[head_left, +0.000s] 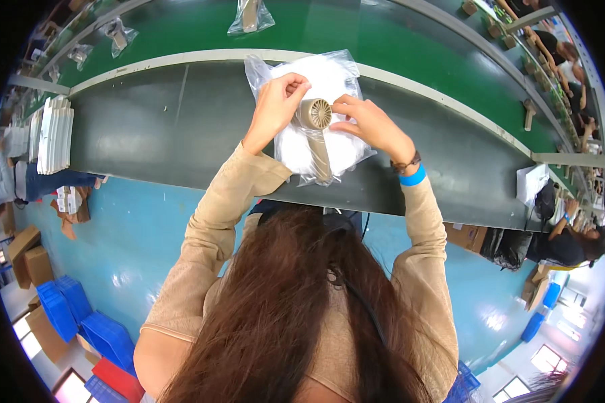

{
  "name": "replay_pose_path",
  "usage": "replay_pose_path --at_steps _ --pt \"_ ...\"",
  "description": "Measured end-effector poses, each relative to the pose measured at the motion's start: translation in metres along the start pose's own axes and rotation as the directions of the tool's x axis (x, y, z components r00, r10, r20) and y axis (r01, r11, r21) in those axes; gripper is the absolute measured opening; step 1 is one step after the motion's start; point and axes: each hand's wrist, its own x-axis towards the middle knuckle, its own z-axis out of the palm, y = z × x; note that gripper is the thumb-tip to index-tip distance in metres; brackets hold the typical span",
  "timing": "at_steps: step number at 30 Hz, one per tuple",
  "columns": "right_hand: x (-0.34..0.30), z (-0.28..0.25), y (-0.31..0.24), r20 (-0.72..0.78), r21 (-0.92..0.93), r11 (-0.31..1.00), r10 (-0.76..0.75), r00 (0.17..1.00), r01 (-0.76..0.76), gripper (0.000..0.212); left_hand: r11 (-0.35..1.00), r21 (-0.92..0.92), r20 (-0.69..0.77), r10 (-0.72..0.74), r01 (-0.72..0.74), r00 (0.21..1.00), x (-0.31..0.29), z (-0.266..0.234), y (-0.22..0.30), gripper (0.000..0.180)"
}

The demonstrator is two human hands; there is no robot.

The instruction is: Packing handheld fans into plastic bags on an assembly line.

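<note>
Left hand (274, 111) curled, right hand (368, 122) half-open, flanking a fan (317, 114).
It lies on white plastic (346, 141) atop the surface (215, 121); whether either hand grips film (323, 161), I cannot tell. Bagging seems under way; next likely calls for easing film over it.

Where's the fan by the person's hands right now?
Head view, upper centre: the beige fan lies over white material on the dark work surface, between the left hand and the right hand.
</note>
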Motion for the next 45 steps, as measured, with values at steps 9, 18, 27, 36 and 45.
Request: replay_pose_path --at_steps 9,18,27,36,45 --pt "-0.014 0.013 -0.017 -0.256 0.38 0.925 0.101 0.961 0.004 0.009 1.0 0.017 0.099 0.02 -0.022 0.995 -0.007 0.006 -0.007 0.02" --pt "-0.004 0.022 -0.026 -0.687 0.583 0.784 0.338 0.643 0.211 0.01 0.99 -0.127 0.23 0.085 -0.057 0.969 0.003 0.021 0.031 0.018" --pt "0.004 -0.016 -0.063 -0.608 0.438 0.899 0.315 0.729 -0.024 0.094 0.89 -0.439 0.197 0.233 -0.126 0.952 0.046 0.043 0.091 0.02" --pt "0.002 -0.112 0.032 -0.695 0.054 0.984 0.161 0.701 -0.172 0.054 0.837 -0.097 -0.189 0.515 -0.538 0.836 0.012 0.02 0.125 0.019" --pt "0.029 -0.121 0.209 -0.691 -0.363 0.902 -0.09 0.717 -0.236 0.068 0.813 0.441 0.48 0.144 -0.38 0.866 -0.089 0.033 0.009 0.032"
